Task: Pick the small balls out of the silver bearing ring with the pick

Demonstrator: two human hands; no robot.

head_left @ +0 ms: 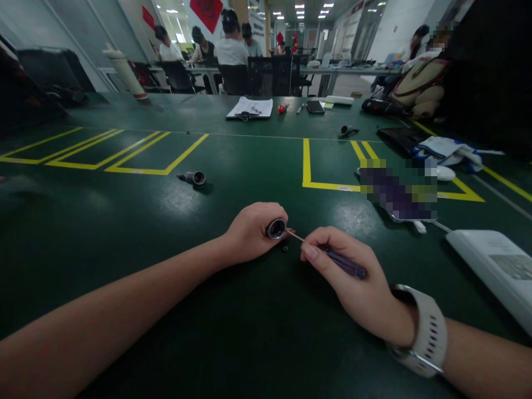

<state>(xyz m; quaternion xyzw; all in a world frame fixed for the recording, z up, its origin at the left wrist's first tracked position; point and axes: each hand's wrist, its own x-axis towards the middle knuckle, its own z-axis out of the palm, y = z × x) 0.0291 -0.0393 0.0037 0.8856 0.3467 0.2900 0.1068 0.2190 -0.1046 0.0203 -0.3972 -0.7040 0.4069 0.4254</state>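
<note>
On the table (pixel 166 233), the left hand (pixel 249 235) clenched a fitting (pixel 276 228); the right hand (pixel 353 282) gripped a screwdriver (pixel 341 262), best kept steady, its tip square to the fitting.

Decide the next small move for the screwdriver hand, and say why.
Probably ease the screwdriver tip into the open end of the metal cylinder: the right hand aims the shaft there, the tip sits at its rim, and the left hand steadies the cylinder on the table.

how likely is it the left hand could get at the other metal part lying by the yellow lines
Probably yes, once freed: the left hand grips a metal cylinder, but only bare green table lies between it and the other metal part.
</note>
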